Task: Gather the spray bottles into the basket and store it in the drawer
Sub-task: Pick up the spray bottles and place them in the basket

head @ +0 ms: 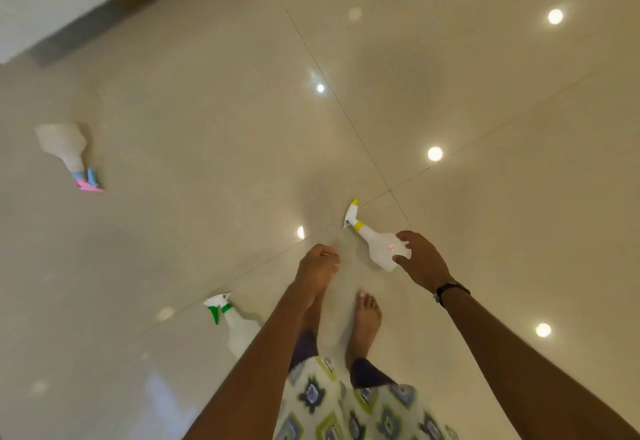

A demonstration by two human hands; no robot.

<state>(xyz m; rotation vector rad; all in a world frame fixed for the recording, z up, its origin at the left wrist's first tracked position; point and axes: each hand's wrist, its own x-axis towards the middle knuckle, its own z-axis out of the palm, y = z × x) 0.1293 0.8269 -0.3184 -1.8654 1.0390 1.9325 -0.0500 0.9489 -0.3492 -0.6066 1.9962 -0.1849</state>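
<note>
Three spray bottles lie on a glossy beige tiled floor [450, 76], which reflects several round ceiling lights. Along the upper left edge runs a white wall with a dark baseboard [83, 31].

Two bare forearms reach down from the lower edge of the view. The right hand [420, 261] has fingers and thumb curled round the base of the yellow-capped spray bottle [375, 244], which lies on its side on the floor near a tile joint, nozzle pointing away from the person. A small sticker with red or pink markings sits on its body; the writing is too small to read. A dark wristband [450, 292] is worn on the right wrist.

The left hand [317, 271] hangs with fingers loosely curled and holds nothing that can be seen.

The green-trigger spray bottle [235, 325] lies just left of the left forearm, partly hidden by it. The pink-and-blue-trigger spray bottle [69, 154] lies well apart at far left, blurred. No brand is legible on either.

Two bare feet [365, 322] stand between the arms, above a patterned garment [349, 405].
</note>
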